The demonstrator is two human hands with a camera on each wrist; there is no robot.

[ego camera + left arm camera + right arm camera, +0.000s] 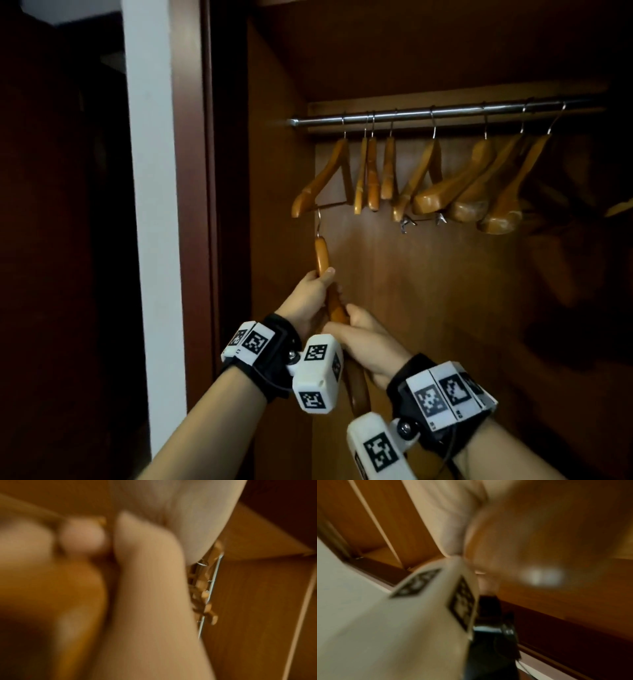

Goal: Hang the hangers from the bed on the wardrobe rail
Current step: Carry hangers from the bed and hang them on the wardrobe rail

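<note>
A wooden hanger [322,253] stands upright in front of the open wardrobe, its metal hook just below the bar of the leftmost hung hanger [325,178]. My left hand [313,294] grips the held hanger's upper part, thumb along the wood. My right hand [364,337] grips it lower down, and the hanger's bottom end is hidden behind the wrists. The metal rail [411,114] runs across the wardrobe above, with several wooden hangers [435,195] on it. Both wrist views are blurred; the left wrist view shows the rail [211,588] from below.
The wardrobe's left side panel [274,171] stands close to my left hand. A white door frame [150,171] and a dark room lie further left. A short bare stretch of rail [315,120] shows left of the first hung hanger.
</note>
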